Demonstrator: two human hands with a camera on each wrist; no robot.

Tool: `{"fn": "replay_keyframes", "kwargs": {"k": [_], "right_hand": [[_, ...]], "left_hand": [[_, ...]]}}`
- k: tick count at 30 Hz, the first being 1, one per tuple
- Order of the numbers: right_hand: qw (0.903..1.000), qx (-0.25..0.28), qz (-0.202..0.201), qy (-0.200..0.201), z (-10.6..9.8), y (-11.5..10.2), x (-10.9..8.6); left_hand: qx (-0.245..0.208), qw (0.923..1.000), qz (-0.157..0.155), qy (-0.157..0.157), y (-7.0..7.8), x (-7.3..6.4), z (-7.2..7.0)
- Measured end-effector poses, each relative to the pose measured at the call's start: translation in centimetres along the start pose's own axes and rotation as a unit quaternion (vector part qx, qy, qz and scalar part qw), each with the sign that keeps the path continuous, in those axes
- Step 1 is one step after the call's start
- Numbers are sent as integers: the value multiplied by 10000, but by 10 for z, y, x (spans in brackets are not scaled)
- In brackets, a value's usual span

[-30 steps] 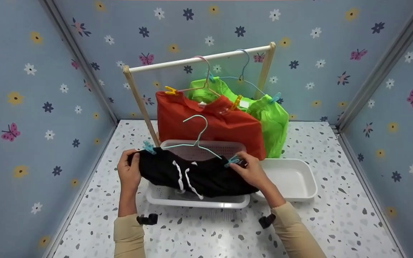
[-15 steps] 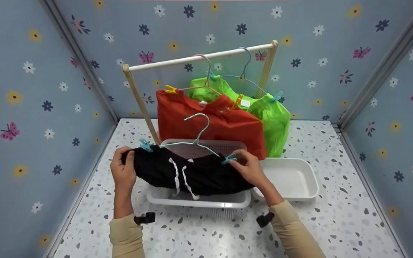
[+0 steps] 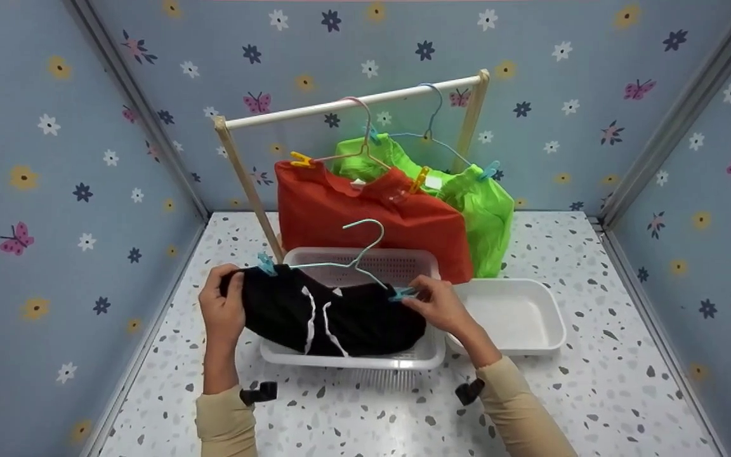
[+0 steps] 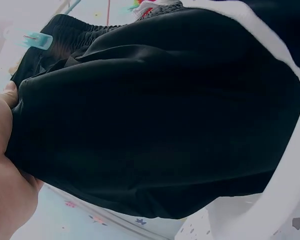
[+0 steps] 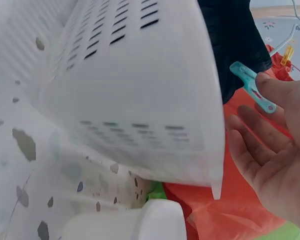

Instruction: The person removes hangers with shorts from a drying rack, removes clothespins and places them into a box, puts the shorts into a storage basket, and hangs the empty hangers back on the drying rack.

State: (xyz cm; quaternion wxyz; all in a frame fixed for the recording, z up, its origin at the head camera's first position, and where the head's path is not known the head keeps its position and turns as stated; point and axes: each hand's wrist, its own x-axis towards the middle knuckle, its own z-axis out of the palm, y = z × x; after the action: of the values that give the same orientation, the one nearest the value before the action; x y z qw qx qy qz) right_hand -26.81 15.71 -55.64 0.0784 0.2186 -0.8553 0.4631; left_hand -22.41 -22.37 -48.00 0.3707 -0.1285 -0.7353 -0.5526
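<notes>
A pair of black shorts (image 3: 359,324) with white drawstrings hangs from a mint-green wire hanger (image 3: 356,260), over the white basket (image 3: 353,362). My left hand (image 3: 223,304) grips the left end of the waistband, thumb in front. Beside it, a light blue clothespin (image 3: 266,264) clips the waistband to the hanger. My right hand (image 3: 441,304) pinches the handle end of a second blue clothespin (image 5: 252,87) between thumb and fingers. In the right wrist view that clothespin's far tip lies at the black cloth; the other fingers are loosely bent.
Behind stands a clothes rack (image 3: 353,105) bearing a red garment (image 3: 372,209) and a bright green garment (image 3: 486,216), both on hangers with clothespins. A shallow white tray (image 3: 556,317) sits right of the basket. Flower-patterned walls (image 3: 35,158) enclose the speckled table (image 3: 594,381).
The shorts and hanger have sunk slightly, and the hanger's hook has tilted right. The right end of the shorts has come away from my right hand, which now pinches only the clothespin there.
</notes>
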Motion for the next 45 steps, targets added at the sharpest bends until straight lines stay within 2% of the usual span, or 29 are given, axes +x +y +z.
{"fn": "replay_keyframes", "kwargs": {"k": [6, 12, 16, 22, 25, 29, 34, 36, 38, 41, 45], "right_hand": [[9998, 177, -81, 58, -4, 5, -9], [9993, 315, -55, 193, -7, 8, -16], [9987, 447, 87, 222, -11, 9, -19], [9928, 1088, 420, 286, -14, 13, -25], [9864, 1534, 519, 276, -18, 3, -27], [9720, 2225, 683, 307, -23, -9, -30], [9450, 3074, 1034, 418, -18, 14, -34], [9312, 3412, 1174, 510, -16, 24, -36], [9229, 3602, 1200, 643, -17, 30, -37], [9192, 3636, 1200, 921, -22, 32, -38], [9275, 3312, 1256, 1195, -30, 31, -40]], "left_hand": [[-72, 9999, -78, -57, -1, -3, 6], [-121, 9994, -153, -271, 1, -1, 17], [-55, 9996, -138, -257, 0, -2, 19], [-94, 9992, -272, -284, -3, -7, 16], [-201, 9988, -332, -284, -4, -9, 14], [-312, 9986, -344, -267, -5, -9, 13], [-385, 9984, -352, -225, -5, -11, 12], [-368, 9984, -372, -191, -6, -12, 12], [-363, 9984, -391, -163, -6, -13, 11], [-306, 9986, -380, -184, -7, -13, 10], [-252, 9988, -358, -196, -6, -12, 10]]}}
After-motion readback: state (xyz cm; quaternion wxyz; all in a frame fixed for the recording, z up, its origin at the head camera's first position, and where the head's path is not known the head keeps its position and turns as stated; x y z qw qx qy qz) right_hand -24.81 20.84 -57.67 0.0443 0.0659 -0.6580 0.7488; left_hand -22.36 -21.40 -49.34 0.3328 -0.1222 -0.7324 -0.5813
